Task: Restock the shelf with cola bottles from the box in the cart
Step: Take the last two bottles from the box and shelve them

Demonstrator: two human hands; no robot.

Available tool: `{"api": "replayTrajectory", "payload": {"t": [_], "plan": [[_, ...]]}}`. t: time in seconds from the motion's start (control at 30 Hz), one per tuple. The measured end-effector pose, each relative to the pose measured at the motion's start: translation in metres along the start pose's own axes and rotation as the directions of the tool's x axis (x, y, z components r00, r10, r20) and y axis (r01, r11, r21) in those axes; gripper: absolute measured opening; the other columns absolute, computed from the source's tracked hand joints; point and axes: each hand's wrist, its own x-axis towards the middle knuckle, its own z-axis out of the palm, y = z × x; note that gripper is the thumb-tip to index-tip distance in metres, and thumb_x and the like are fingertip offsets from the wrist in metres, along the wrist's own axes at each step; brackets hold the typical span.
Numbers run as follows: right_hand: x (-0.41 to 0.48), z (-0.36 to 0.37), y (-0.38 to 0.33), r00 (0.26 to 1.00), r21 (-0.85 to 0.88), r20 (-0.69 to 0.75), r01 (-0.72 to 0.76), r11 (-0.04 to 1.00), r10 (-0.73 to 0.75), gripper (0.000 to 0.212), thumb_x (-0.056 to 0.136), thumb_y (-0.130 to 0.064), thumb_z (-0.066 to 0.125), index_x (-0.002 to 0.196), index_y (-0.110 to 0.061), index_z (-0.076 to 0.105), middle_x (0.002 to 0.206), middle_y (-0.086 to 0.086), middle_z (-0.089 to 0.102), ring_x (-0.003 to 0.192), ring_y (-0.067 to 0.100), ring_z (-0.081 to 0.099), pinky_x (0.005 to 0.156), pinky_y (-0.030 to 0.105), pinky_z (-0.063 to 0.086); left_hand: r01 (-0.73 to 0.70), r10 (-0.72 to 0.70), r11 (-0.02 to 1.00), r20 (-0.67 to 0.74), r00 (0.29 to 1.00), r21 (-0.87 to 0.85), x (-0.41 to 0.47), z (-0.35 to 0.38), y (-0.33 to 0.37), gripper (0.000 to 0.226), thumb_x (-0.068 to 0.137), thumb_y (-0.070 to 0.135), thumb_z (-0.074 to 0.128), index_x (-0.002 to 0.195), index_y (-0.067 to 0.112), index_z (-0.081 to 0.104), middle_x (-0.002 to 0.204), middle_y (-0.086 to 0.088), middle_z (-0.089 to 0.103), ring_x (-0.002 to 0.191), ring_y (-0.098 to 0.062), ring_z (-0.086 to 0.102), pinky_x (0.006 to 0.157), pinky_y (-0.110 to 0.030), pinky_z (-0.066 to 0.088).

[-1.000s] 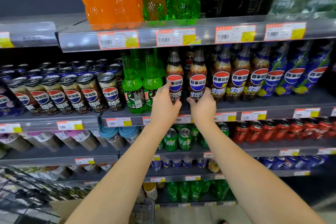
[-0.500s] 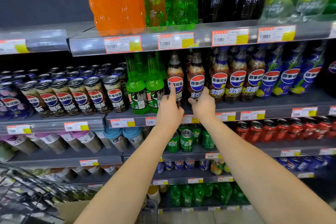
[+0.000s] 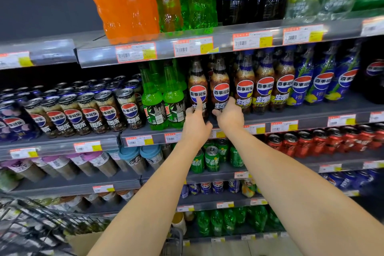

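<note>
Now | cola bottles (image 3: 220, 77) upright, brown, red-white-blue labels | left hand (image 3: 195, 124) touching one

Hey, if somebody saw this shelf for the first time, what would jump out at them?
The left hand lays a forefinger on a cola bottle on the middle shelf, and the right hand curls round the neighbouring bottle. Above, big orange bottles glow on the top shelf.
</note>
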Motion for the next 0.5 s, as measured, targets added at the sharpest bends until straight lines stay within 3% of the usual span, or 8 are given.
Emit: {"api": "replayTrajectory", "payload": {"t": [0.5], "plan": [[0.0021,-0.0049,-0.0073,0.997,-0.032,0.03,-0.068,0.997,0.069,0.057,0.087,-0.028,0.077,0.126,-0.004,0.043,0.122,0.02,0.062,0.112,0.039,0.062,0.083,0.044,0.051,0.037,-0.035,0.999,0.065,0.997,-0.026,-0.0062,0.0,-0.0002,0.097,0.094,0.018,0.067,0.166,0.023,0.003,0.161,-0.022,0.023,0.141,-0.038,0.042,0.113,-0.043,0.039]]}}
